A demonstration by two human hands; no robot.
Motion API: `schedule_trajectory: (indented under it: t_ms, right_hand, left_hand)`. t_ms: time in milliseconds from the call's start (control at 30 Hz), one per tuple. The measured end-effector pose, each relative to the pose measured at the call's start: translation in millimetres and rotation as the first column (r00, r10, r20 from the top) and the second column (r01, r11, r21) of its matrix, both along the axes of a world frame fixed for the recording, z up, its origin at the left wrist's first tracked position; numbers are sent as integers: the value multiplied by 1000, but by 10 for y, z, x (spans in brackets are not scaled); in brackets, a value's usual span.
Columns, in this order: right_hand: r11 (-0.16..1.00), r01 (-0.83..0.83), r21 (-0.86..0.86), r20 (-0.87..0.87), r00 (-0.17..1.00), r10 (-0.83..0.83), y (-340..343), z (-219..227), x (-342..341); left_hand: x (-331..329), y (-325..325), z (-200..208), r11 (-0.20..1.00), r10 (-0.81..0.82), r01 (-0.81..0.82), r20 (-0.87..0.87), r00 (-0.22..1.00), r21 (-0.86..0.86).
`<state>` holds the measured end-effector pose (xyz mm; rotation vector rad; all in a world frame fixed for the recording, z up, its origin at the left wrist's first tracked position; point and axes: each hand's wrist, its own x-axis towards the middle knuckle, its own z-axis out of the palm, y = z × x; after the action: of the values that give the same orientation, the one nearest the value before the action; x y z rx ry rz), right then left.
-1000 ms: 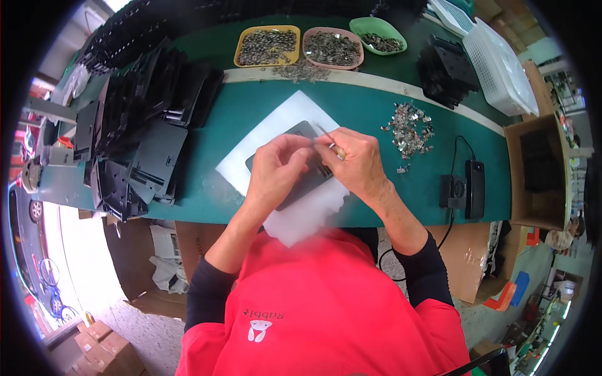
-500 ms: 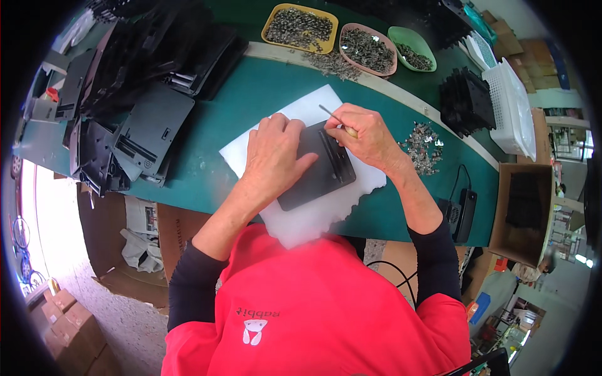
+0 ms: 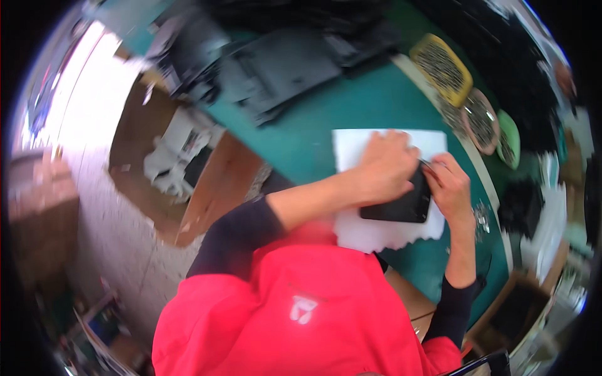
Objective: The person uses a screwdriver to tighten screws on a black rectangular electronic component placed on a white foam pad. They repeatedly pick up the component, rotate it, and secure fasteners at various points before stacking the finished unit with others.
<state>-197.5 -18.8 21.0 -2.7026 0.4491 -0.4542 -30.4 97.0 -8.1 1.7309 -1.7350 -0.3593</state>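
A black plastic panel [image 3: 401, 208] lies on a white foam sheet [image 3: 352, 143], which rests on the green worktable [image 3: 288, 135]. My left hand [image 3: 387, 166] rests over the panel's left and upper part with its fingers stretched out, hiding much of it. At the panel's upper right edge, my right hand [image 3: 451, 188] is closed around a slim hand tool [image 3: 428, 165] with a thin metal shaft. Motion blur softens the tool and its tip; the grip hides its handle.
Black plastic housings [image 3: 276, 66] are piled at the far left of the table. Yellow [image 3: 469, 84], pink [image 3: 492, 119] and green [image 3: 514, 141] trays of small metal parts stand at the far right. Loose metal pieces [image 3: 481, 219] lie right of my right hand. An open carton [image 3: 147, 135] stands at left.
My view has swung left, so the whole scene sits further right and is turned clockwise. Both hands stay at the panel, and the right still holds the tool.
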Motion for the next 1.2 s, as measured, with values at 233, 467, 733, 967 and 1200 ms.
schedule_trajectory:
  t_ms: [233, 467, 733, 967, 1200]
  right_hand:
    - [992, -107, -73, -206, 974, 90, -2, 156, 112]
    - [997, -2, 74, -243, 970, 20, -61, 192, 173]
    - [749, 452, 484, -606, 791, -86, -271, 324, 465]
    - [677, 488, 551, -602, 794, -82, -378, 300, 387]
    - [882, 403, 244, -329, 890, -315, 268, 271, -279]
  left_hand:
    - [-38, 82, -65, 998, 51, -49, -73, 996, 26]
    - [-80, 205, -189, 977, 164, -184, -168, 972, -108]
    - [-56, 175, -216, 981, 150, -166, -157, 976, -99]
    - [4, 85, -65, 996, 66, -71, -89, 994, -60]
    - [-9, 26, 37, 999, 28, -29, 26, 999, 37]
